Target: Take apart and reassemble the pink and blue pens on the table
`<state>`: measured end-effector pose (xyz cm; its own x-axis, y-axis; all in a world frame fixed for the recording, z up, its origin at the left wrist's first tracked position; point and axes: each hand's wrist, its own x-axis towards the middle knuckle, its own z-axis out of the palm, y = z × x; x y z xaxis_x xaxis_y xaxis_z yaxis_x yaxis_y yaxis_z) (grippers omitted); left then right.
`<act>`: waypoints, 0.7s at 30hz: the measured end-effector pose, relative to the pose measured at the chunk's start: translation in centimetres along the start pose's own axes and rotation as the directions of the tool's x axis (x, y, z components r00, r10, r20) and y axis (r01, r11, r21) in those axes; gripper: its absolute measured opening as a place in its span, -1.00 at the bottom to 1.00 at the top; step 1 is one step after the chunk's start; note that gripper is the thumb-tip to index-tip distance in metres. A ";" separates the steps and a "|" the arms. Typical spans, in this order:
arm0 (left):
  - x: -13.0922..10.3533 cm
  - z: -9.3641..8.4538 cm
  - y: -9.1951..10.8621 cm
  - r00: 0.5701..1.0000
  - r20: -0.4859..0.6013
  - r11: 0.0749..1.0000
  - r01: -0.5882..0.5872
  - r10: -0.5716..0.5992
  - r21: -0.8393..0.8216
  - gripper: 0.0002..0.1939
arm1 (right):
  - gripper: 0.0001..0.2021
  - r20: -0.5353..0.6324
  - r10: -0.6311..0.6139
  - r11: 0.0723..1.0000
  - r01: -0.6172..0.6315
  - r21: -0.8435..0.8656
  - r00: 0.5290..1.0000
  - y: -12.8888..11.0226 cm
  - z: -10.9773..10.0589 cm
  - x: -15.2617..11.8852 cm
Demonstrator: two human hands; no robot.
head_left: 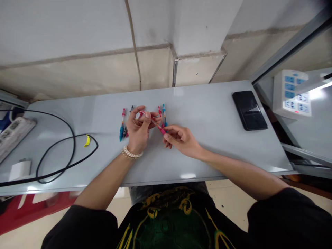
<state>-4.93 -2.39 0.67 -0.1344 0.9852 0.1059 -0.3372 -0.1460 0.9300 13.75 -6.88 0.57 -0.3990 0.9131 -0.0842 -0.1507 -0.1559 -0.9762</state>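
Observation:
Between my two hands, above the middle of the table, is a slim pen with a pink grip [162, 131]. My left hand [140, 129] pinches its upper, clear part between thumb and fingers. The fingers of my right hand [183, 139] are closed on the pink end. A blue and pink pen [121, 125] lies left of my left hand, beside a dark pen [125, 131] partly hidden by that hand. Just beyond my right fingers lie a red pen [160, 112] and a blue pen [164, 114], side by side.
A black phone [250, 110] lies at the table's right. Black cable loops [74, 147], a yellow piece [87, 141], a white adapter [20, 169] and a power strip [16, 134] are at the left. A wall [111, 72] stands behind the table [207, 103].

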 end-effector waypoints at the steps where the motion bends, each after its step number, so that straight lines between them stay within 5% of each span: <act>1: 0.1 0.0 0.0 1.000 -0.007 1.000 -0.007 0.007 -0.009 -0.45 | -0.50 -0.053 -0.041 0.998 0.038 -0.051 0.998 0.2 0.0 0.0; 4: 0.2 -0.1 0.0 1.000 -0.016 1.000 -0.014 0.014 -0.024 -0.44 | -0.55 -0.116 -0.117 0.982 0.097 -0.165 0.986 0.4 0.0 -0.1; 9: 0.3 -0.1 -0.2 1.000 -0.014 1.000 -0.003 0.002 -0.031 -0.45 | -0.49 -0.010 -0.022 0.997 0.021 -0.080 1.000 0.0 -0.1 0.0; 14: 0.2 0.0 -0.2 1.000 -0.021 0.999 -0.019 0.018 -0.030 -0.45 | -0.56 -0.124 -0.198 0.947 0.158 -0.280 0.972 0.3 -0.1 0.0; 18: 0.1 0.0 -0.3 1.000 -0.006 1.000 -0.011 0.011 -0.021 -0.45 | -0.57 -0.032 -0.095 0.975 0.086 -0.205 0.995 0.5 -0.3 0.0; 21: 0.1 -0.2 -0.4 1.000 -0.007 1.000 -0.010 0.010 -0.015 -0.46 | -0.55 -0.056 -0.161 0.948 0.139 -0.286 0.985 0.5 -0.5 0.0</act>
<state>-4.96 -2.21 0.30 -0.1440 0.9831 0.1127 -0.3498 -0.1572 0.9235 14.10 -6.74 0.00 -0.3183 0.9459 0.0635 0.0600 0.0869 -0.9944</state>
